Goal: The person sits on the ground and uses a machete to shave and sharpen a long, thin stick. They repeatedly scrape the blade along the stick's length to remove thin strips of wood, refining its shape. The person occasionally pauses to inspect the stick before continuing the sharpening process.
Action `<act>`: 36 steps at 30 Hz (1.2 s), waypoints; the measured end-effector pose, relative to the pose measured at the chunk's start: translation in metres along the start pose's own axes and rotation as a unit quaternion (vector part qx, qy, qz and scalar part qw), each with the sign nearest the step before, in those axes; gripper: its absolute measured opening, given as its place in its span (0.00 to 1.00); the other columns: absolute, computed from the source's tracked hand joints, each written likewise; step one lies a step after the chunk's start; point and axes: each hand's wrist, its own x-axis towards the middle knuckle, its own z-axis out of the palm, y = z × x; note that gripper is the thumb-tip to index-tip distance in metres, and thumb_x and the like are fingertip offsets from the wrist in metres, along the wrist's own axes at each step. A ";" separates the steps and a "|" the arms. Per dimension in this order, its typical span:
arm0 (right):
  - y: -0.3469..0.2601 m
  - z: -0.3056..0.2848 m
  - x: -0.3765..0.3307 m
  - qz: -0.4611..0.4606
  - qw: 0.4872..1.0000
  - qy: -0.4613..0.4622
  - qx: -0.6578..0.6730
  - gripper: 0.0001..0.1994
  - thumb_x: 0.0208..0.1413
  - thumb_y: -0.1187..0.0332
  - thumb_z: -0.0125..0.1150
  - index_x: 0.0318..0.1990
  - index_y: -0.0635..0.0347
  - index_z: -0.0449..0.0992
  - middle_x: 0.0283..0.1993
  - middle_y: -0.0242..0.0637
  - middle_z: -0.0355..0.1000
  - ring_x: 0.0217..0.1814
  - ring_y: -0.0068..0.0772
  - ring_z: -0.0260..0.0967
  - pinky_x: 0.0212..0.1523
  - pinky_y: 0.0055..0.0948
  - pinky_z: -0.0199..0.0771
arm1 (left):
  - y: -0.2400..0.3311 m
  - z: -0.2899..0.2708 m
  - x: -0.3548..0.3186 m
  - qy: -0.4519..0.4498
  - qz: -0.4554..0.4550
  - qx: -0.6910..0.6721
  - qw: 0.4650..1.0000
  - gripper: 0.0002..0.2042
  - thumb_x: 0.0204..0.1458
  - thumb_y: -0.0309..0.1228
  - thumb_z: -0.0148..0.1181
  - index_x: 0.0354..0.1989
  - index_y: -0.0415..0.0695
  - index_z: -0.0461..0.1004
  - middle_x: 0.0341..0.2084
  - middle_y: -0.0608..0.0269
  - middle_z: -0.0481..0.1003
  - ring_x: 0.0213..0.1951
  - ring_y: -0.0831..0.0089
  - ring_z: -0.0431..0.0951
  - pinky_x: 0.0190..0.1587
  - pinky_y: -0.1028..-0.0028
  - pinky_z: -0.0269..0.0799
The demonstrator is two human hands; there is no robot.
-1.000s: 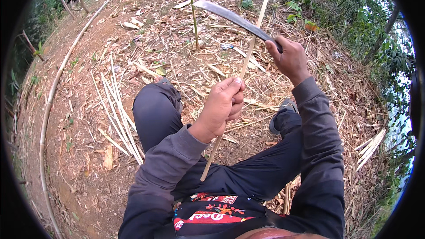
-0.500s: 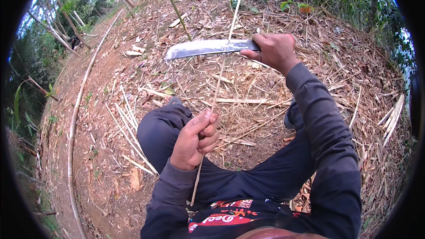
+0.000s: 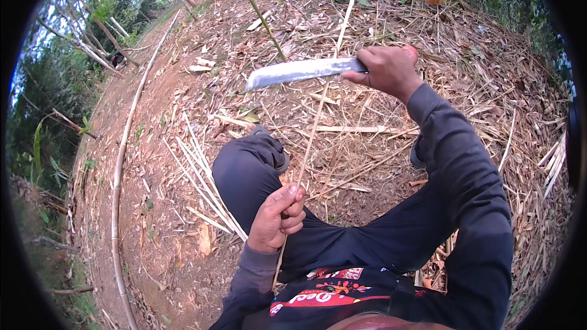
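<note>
My left hand (image 3: 279, 219) is closed in a pinch around a long thin pale bamboo strip (image 3: 319, 115). The strip's lower end hangs below my fist, and its upper part runs away from me to the top edge of the view. My right hand (image 3: 389, 73), farther off, grips the handle of a machete (image 3: 299, 71). The blade points left, nearly level, and crosses the strip close to my right hand. Whether the edge touches the strip, I cannot tell. Most of the handle is hidden in my fist.
Beside my left knee lies a bundle of pale split strips (image 3: 199, 168). A long bamboo pole (image 3: 118, 201) stretches along the left ground. A thin green stalk (image 3: 260, 15) slants up past the blade tip. More strips (image 3: 555, 162) lie far right, among dry leaves and shavings.
My left hand has drawn slightly nearer my body with the strip. Against the strip, the machete sits with a little less blade to its right. The whole view has shifted a bit.
</note>
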 end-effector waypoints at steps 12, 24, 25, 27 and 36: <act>0.006 -0.021 0.009 0.299 0.938 -0.038 0.170 0.37 0.62 0.34 0.43 0.25 0.64 0.77 0.18 0.47 0.71 0.24 0.51 0.72 0.34 0.48 0.69 | -0.016 -0.012 -0.034 0.019 0.065 0.012 0.998 0.11 0.69 0.36 0.44 0.36 0.44 0.64 0.18 0.76 0.54 0.14 0.88 0.48 0.15 0.84 0.44; -0.059 -0.090 0.051 0.473 0.550 -0.037 0.688 0.31 0.58 0.41 0.60 0.47 0.68 0.72 0.20 0.20 0.56 0.15 0.11 0.54 0.14 0.16 0.54 | 0.034 0.033 0.074 -0.036 0.180 -0.001 0.983 0.12 0.67 0.39 0.42 0.34 0.47 0.64 0.16 0.76 0.56 0.12 0.87 0.51 0.12 0.83 0.48; -0.061 -0.089 0.053 0.466 0.554 -0.038 0.689 0.30 0.58 0.43 0.62 0.48 0.68 0.72 0.20 0.20 0.56 0.15 0.10 0.54 0.14 0.16 0.54 | 0.027 0.037 0.079 -0.030 0.191 0.004 0.981 0.12 0.67 0.39 0.42 0.33 0.48 0.64 0.16 0.76 0.56 0.11 0.87 0.51 0.12 0.83 0.47; -0.065 -0.089 0.052 0.461 0.569 -0.050 0.680 0.23 0.59 0.53 0.65 0.47 0.67 0.73 0.19 0.20 0.57 0.15 0.11 0.55 0.14 0.17 0.53 | 0.015 0.038 0.087 -0.038 0.157 0.003 0.987 0.12 0.67 0.39 0.42 0.33 0.47 0.64 0.15 0.77 0.55 0.11 0.87 0.50 0.11 0.83 0.46; -0.079 -0.066 0.035 0.435 0.642 -0.087 0.625 0.13 0.57 0.61 0.68 0.34 0.61 0.73 0.18 0.21 0.60 0.13 0.13 0.55 0.13 0.18 0.54 | -0.007 0.029 0.089 -0.076 0.109 -0.021 0.991 0.12 0.68 0.40 0.42 0.33 0.47 0.63 0.15 0.77 0.54 0.10 0.88 0.49 0.11 0.83 0.46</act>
